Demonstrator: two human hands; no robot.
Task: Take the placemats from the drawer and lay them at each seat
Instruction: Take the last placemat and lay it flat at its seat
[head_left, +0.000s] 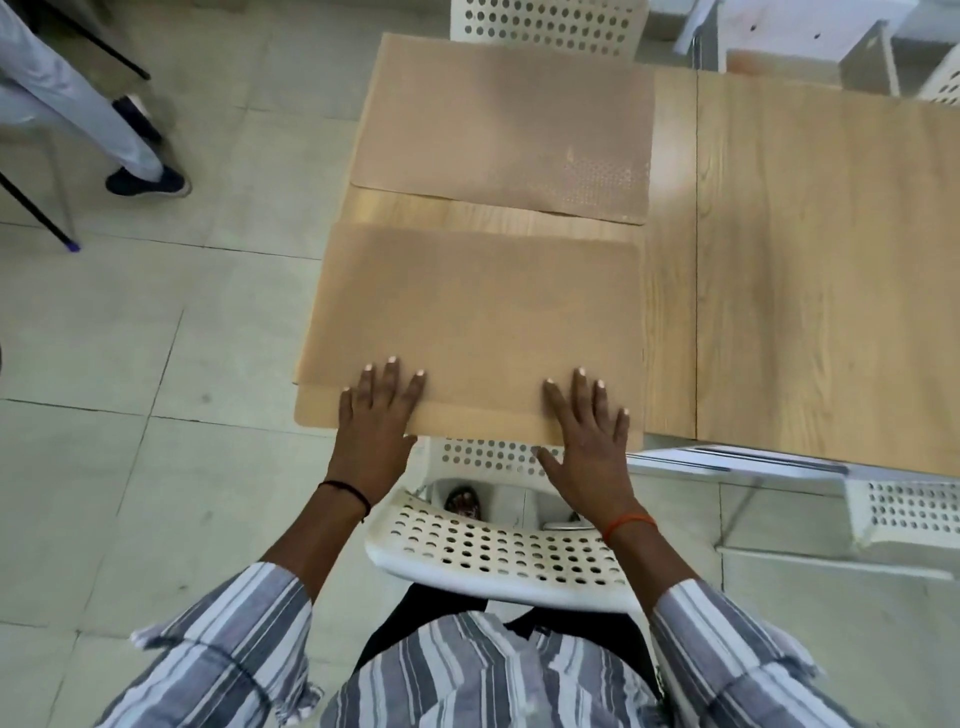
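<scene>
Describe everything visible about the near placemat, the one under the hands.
The near placemat is a tan rectangle with rounded corners, thin, matte and faintly textured. It lies flat on the table at the seat with the white perforated chair. Its left edge slightly overhangs the table. The left hand and right hand press flat on its near edge, fingers spread. A strip of bare wood separates it from the far placemat.
</scene>
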